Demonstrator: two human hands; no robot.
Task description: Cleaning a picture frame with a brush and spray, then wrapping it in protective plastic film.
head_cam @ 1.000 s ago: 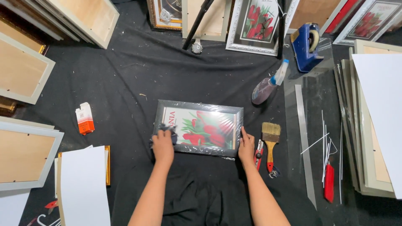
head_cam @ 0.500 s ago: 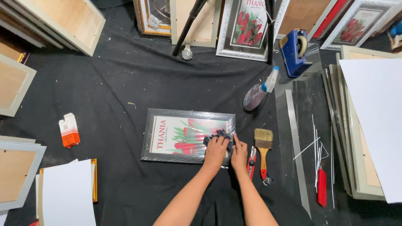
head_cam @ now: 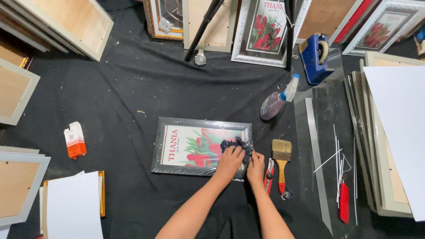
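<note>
I pressed a dark cloth [head_cam: 237, 144] under my left hand [head_cam: 229, 162] onto the framed picture [head_cam: 201, 146]; my right hand [head_cam: 256, 167], fingers flat, steadied the frame's near corner.

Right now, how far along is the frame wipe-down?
Done: tulip print sits under glass in the dark frame. In hand: left hand presses a dark cloth on the glass's right part; right hand steadies the frame's right edge. Left: paintbrush and spray bottle lie untouched.

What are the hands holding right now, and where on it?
The left hand presses a dark cloth on the glass of the framed tulip picture near its right end. The right hand steadies the frame's lower right corner.
</note>
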